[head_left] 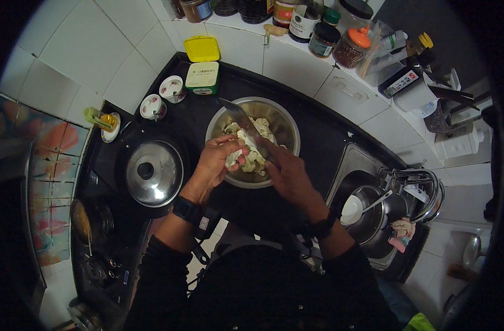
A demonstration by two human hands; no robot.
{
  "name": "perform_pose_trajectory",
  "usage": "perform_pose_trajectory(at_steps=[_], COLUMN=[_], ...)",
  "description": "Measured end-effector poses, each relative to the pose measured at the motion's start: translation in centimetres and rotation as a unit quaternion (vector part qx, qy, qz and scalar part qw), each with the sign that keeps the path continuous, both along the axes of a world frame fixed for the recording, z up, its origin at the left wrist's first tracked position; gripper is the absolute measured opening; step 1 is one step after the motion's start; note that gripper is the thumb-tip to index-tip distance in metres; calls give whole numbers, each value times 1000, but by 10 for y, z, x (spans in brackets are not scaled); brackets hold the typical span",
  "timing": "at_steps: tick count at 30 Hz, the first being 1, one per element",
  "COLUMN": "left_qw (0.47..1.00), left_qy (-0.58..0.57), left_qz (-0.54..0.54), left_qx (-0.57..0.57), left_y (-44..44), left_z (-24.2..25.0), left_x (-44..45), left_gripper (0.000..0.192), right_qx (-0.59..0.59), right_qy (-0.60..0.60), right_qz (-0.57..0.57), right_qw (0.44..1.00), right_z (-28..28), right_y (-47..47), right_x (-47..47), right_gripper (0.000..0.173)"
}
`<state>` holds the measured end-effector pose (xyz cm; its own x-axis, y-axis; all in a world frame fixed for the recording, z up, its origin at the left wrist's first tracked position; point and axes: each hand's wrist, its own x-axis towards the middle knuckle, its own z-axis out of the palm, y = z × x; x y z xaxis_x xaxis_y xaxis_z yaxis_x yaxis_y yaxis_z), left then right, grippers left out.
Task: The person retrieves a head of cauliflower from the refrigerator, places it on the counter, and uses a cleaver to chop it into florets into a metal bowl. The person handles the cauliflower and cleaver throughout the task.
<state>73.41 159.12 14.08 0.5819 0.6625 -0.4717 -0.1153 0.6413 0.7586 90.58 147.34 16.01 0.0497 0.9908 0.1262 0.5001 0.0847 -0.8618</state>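
Note:
A stainless steel bowl (291,120) on the black countertop holds several cauliflower florets (262,126). Above its near left side, my left hand (221,159) grips a piece of cauliflower (234,158) between thumb and fingers. My right hand (291,169) is closed around the handle of a kitchen knife (239,113). Its blade slants up and left across the bowl, beside the cauliflower in my left hand. Whether the edge touches that piece cannot be told. My fingers and the blade hide part of the bowl's contents.
Left of the bowl sits a lidded pan (154,178). Two flowered cups (153,106) and a green-and-white tub (202,76) stand behind. At right is a sink (338,169) holding a metal pot and a white ladle (352,209). Jars and bottles line the tiled ledge (252,22).

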Motion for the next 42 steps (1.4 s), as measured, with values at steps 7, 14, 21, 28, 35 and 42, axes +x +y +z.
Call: perform_pose_trajectory(at_steps=[7, 14, 21, 28, 35, 42], left_qw=[998, 989, 981, 957, 965, 976], left_qy=[52, 129, -184, -271, -214, -130], left_qz=[-35, -35, 61, 104, 128, 152], left_qx=[26, 57, -25, 1, 82, 82], left_y=[3, 4, 2, -8, -18, -27], left_z=[-3, -5, -20, -22, -16, -17], left_x=[0, 3, 1, 14, 27, 30], left_gripper=[19, 31, 37, 36, 41, 39], right_qx=[27, -90, -166, -148, -115, -15], right_qy=[-65, 81, 151, 195, 202, 129], right_qz=[-32, -128, -102, -92, -108, -117], right_qw=[997, 984, 969, 965, 967, 985], right_z=[-19, -21, 11, 21, 27, 8], right_y=[10, 12, -4, -13, -15, -10], right_x=[-8, -7, -7, -23, -29, -37], right_gripper=[49, 35, 29, 25, 15, 27])
